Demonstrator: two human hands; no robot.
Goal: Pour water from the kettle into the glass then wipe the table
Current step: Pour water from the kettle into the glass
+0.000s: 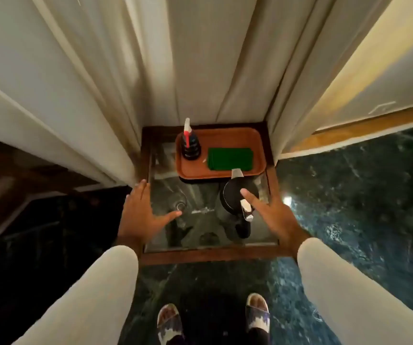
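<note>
A black kettle point(233, 195) with a silver spout and a handle stands on the right side of a small glass-topped table point(208, 255). A clear glass point(180, 207) stands on the left side, hard to make out against the reflections. My left hand point(142, 215) hovers open beside the glass, its thumb close to the rim. Just right of the kettle's handle hovers my right hand point(272, 217), fingers spread, one fingertip over the lid. Neither hand holds anything. A folded green cloth point(230, 158) lies on an orange tray point(257, 143) at the back.
A dark spray bottle point(190, 145) with a red-and-white trigger stands on the tray's left end. Cream curtains point(200, 58) hang right behind and beside the table. The floor is dark green marble point(349, 207). My feet in sandals point(213, 319) stand before the table.
</note>
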